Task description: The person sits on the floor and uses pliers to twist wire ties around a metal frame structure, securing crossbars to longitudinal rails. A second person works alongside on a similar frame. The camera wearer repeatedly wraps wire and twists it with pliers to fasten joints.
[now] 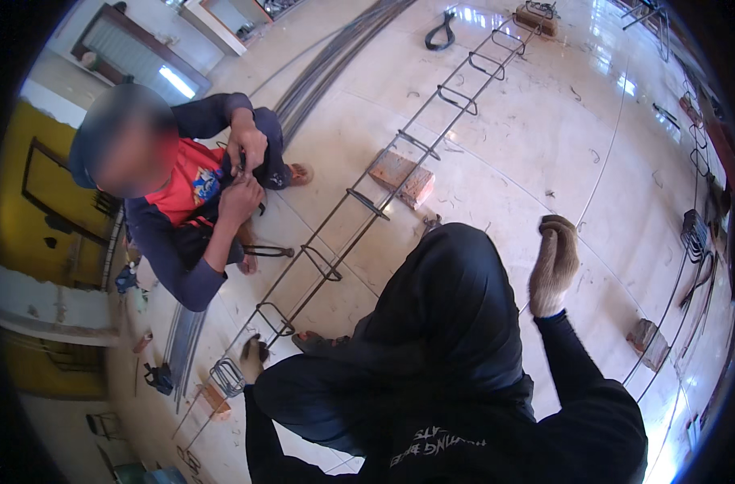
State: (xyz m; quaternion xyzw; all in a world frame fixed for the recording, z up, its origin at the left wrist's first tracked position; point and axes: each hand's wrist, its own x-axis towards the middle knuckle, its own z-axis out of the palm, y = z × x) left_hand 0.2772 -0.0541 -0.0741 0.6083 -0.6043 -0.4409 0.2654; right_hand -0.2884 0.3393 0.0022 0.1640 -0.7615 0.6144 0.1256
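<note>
A long rebar cage (359, 194), made of thin steel rods with rectangular stirrups, runs slantwise across the tiled floor. My left hand (254, 359), in a tan glove with dark fingertips, is closed on the cage's near rod beside a bunch of stirrups (227, 377). My right hand (555, 262), also gloved, is raised off to the right, apart from the cage. Its fingers are folded together, and whatever may be inside is hidden. Across the cage a co-worker's hands (242, 173) come together around a small dark item I cannot make out.
Bricks prop the cage, one reddish brick (401, 179) near its middle. Long steel bars (323, 73) lie behind the co-worker. A looped wire bundle (440, 32) lies at the far side. More rods and stirrups (694, 234) rest along the right. Pincers (268, 252) sit near the co-worker's foot.
</note>
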